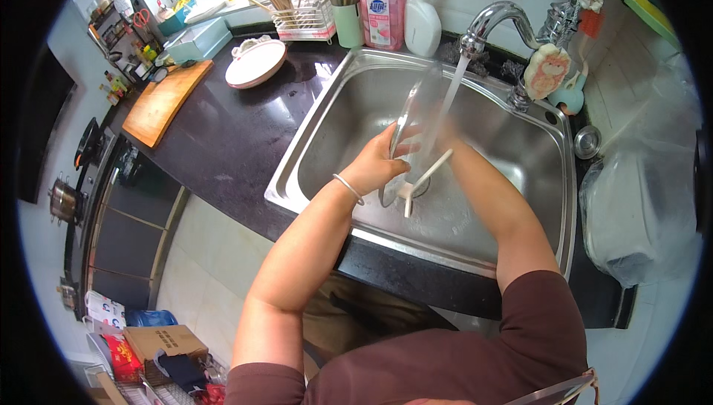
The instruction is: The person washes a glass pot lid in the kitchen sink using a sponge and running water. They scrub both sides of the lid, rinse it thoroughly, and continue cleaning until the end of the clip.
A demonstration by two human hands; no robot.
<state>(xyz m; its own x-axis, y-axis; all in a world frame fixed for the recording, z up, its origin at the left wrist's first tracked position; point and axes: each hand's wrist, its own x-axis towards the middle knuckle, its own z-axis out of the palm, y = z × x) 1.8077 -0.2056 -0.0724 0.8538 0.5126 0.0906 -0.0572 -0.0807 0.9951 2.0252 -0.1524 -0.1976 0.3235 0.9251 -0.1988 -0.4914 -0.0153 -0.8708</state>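
In the metal sink [319, 119], my left hand [377, 161] grips the rim of a clear, round glass lid [405, 119] with a metal edge. The lid is tilted up on its side and partly smeared by motion. My right hand [443, 132] is at the lid's far side, near the running water; its fingers are blurred. A stream falls from the chrome faucet [505, 15] beside the lid. Below my hands, pale stick-like pieces [431, 171] show near the sink bottom; their kind is unclear.
Behind the sink stand a pink soap bottle [382, 11], a white spray bottle [422, 19] and a green utensil cup [347, 25]. Left on the dark counter [215, 126] are a white dish [256, 63] and a wooden board [167, 100]. A plastic-wrapped white object [624, 212] stands right.
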